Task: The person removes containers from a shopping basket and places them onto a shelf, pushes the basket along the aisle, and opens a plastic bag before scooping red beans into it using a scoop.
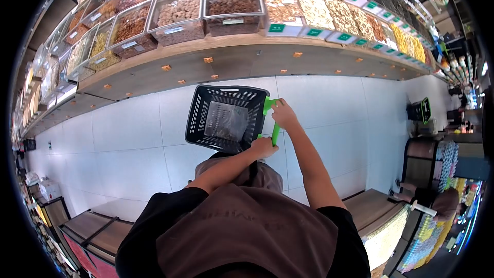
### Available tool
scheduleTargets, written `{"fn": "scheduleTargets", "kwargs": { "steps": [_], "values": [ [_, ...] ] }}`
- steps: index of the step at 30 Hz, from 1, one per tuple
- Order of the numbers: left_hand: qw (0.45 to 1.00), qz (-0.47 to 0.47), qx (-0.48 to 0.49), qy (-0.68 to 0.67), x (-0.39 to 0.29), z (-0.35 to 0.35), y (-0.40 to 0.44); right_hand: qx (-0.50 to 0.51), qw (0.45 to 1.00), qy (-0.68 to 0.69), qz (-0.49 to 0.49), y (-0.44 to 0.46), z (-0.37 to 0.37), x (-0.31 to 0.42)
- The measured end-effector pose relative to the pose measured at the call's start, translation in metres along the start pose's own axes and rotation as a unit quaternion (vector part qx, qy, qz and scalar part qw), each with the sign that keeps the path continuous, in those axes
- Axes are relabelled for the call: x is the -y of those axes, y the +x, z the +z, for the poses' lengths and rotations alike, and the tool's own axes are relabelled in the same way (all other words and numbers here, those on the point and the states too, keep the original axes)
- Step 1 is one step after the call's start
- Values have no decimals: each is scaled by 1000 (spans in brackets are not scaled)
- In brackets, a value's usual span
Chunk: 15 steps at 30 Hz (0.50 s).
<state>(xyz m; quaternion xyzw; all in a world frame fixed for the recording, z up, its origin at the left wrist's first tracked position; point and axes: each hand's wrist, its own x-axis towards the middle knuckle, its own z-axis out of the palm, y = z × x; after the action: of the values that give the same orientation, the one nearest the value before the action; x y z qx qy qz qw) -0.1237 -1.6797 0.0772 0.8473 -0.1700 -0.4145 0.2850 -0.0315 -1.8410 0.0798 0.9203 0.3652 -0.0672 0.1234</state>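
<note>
A black shopping basket with slotted sides hangs or stands in front of my body, its open top facing me. Something clear and crinkled, like a plastic bag, lies on its bottom. The basket's green handle is swung out to the right. My left hand is closed around the near end of this handle, close to the basket's rim. Farther up, my right hand wraps around the handle's far end. Whether the basket touches the floor, I cannot tell.
Ahead runs a long wooden counter with clear bins of dried goods and open trays with green labels. Another black basket stands at the right. A person is by the displays at the lower right. Pale tiles cover the floor.
</note>
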Motion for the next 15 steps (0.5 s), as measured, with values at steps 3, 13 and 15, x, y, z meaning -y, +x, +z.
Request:
{"fn": "scheduleTargets", "kwargs": {
  "steps": [3,13,15],
  "values": [
    [1000,-5,-18,15,13,-34,-11,4,1000,-9,-27,40,-7,7],
    [988,-72,-132,-39,135,-133,-45,-14,994,-22,-108,217,-53,51],
    [984,-102,-137,-44,159,-152,-64,-20,992,-5,-125,251,-59,69]
  ]
}}
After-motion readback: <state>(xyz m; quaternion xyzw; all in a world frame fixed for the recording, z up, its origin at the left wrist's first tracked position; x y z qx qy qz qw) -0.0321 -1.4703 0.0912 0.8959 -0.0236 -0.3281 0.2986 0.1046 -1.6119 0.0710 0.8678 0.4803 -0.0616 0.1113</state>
